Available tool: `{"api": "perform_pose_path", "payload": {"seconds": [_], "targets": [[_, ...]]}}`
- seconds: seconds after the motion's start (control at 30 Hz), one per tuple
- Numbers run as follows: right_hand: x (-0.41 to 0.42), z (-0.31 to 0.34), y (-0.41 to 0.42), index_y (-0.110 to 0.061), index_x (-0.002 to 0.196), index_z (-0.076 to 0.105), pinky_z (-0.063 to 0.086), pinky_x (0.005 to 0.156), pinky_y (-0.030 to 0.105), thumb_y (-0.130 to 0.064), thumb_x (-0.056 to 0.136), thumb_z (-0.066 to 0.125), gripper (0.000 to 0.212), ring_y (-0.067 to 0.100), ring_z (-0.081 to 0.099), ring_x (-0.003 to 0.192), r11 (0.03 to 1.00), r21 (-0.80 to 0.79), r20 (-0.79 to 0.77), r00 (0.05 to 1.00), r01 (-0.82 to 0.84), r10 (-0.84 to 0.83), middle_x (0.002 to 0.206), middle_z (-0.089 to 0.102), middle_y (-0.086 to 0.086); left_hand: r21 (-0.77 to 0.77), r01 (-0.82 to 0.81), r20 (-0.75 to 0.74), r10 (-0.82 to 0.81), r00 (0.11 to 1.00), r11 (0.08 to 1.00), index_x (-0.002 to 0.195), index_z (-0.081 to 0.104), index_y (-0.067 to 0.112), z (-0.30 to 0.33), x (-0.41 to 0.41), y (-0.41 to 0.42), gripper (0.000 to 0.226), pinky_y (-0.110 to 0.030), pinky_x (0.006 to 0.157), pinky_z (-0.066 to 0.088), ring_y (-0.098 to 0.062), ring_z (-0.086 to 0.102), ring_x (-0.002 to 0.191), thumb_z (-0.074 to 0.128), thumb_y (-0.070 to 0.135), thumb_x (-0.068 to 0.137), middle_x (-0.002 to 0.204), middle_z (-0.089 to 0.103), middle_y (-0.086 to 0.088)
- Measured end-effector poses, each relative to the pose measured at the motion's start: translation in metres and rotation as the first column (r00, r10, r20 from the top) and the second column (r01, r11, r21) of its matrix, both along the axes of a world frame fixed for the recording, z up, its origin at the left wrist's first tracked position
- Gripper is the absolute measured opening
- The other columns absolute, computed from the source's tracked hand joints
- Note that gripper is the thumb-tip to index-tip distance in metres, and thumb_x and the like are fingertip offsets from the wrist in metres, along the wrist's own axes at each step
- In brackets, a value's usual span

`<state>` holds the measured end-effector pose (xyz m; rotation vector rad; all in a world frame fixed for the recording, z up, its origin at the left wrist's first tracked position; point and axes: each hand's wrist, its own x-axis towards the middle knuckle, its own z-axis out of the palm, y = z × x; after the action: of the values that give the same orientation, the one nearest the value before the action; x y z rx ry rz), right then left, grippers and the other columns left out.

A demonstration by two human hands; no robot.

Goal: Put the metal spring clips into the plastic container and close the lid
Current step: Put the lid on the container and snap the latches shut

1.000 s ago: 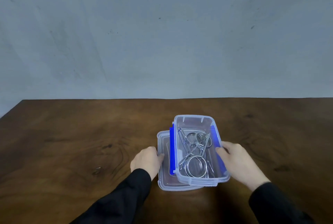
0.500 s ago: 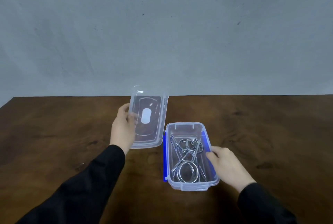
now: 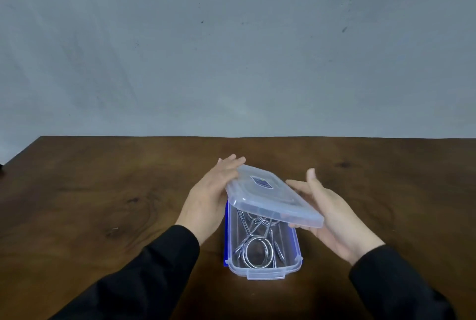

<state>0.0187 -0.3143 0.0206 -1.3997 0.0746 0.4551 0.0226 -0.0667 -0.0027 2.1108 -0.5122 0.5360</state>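
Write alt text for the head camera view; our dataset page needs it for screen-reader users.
Two hands, left hand and right hand, hold a clear lid tilted over an open plastic container of metal spring clips. The container sits on a dark wooden table before a grey wall.

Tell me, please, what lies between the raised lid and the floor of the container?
In the head view, only the metal spring clips lie inside the container, under the lid, which both hands hold skewed above it.

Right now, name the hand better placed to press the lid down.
Probably the left hand: it lies along the lid's far edge above the container. The right hand is cupped under the near corner, supporting it.
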Motion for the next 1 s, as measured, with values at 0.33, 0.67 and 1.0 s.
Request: {"api": "perform_pose_path", "payload": {"seconds": [0.33,0.67,1.0], "targets": [[-0.007,-0.05,0.007,-0.036,0.117,0.069,0.057,0.066,0.015,-0.026,0.094,0.067,0.025,0.005,0.066,0.1,0.905,-0.379,0.27,0.959,0.193,-0.092,0.118,0.066,-0.01,0.401,0.041,-0.123,0.009,0.992,0.915,0.143,0.05,0.02,-0.05,-0.012,0.011,0.072,-0.005,0.114,0.012,0.013,0.012,0.144,0.066,-0.019,0.085,0.159,0.027,0.008],[-0.007,-0.084,0.011,-0.022,0.141,0.056,0.062,0.083,0.03,-0.03,0.097,0.062,0.045,0.013,0.063,0.104,0.807,-0.558,0.292,0.956,0.194,-0.027,0.117,0.053,-0.009,0.104,-0.039,-0.436,0.08,0.896,0.994,0.134,0.06,0.027,-0.065,-0.04,0.005,0.039,-0.02,0.119,0.024,0.013,0.025,0.141,0.05,0.006,0.102,0.148,0.04,0.029],[-0.017,-0.085,0.015,-0.052,0.129,0.045,0.063,0.08,0.028,-0.036,0.103,0.048,0.032,0.009,0.069,0.1,0.898,-0.424,0.169,0.984,0.115,-0.046,0.117,0.067,-0.008,-0.339,-0.355,-0.775,-0.045,0.631,0.871,0.143,0.045,0.034,-0.056,-0.047,-0.019,0.049,-0.042,0.098,0.055,-0.011,0.066,0.115,0.061,0.035,0.097,0.134,0.064,0.009]]}}
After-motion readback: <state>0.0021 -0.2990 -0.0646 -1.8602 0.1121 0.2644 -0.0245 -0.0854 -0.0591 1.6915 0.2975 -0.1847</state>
